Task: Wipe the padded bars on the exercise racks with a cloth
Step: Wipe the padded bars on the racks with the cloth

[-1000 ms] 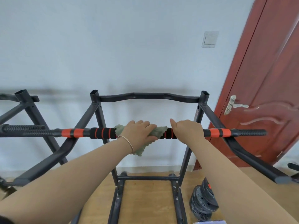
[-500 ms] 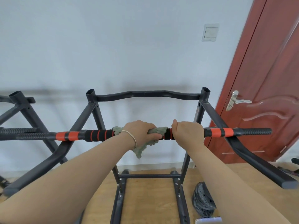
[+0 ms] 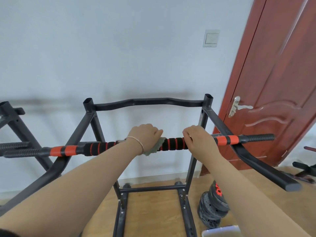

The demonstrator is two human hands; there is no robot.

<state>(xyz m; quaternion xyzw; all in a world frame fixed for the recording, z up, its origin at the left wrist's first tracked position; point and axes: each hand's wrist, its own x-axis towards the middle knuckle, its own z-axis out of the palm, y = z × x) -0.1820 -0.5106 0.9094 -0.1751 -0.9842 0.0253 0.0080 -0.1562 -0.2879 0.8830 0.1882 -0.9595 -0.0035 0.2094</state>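
A long bar lies across the black rack (image 3: 148,102), with black foam padding ringed in red (image 3: 173,144) at its middle and orange bands near both ends. My left hand (image 3: 145,135) wraps a grey-green cloth (image 3: 154,147) round the padding; most of the cloth is hidden under my palm. My right hand (image 3: 196,140) grips the bar just right of the padding, beside the rack's right post. A stretch of bare padding shows between my two hands.
A second rack (image 3: 12,117) stands at the left with its own threaded bar. Black weight plates (image 3: 213,207) are stacked on the wooden floor at the lower right, next to a plastic box (image 3: 222,231). A red door (image 3: 277,100) is on the right.
My left hand has bunched the cloth up and drawn it a little to the left, baring padding between my hands. The cloth's hanging tail is shorter. My right hand keeps its grip.
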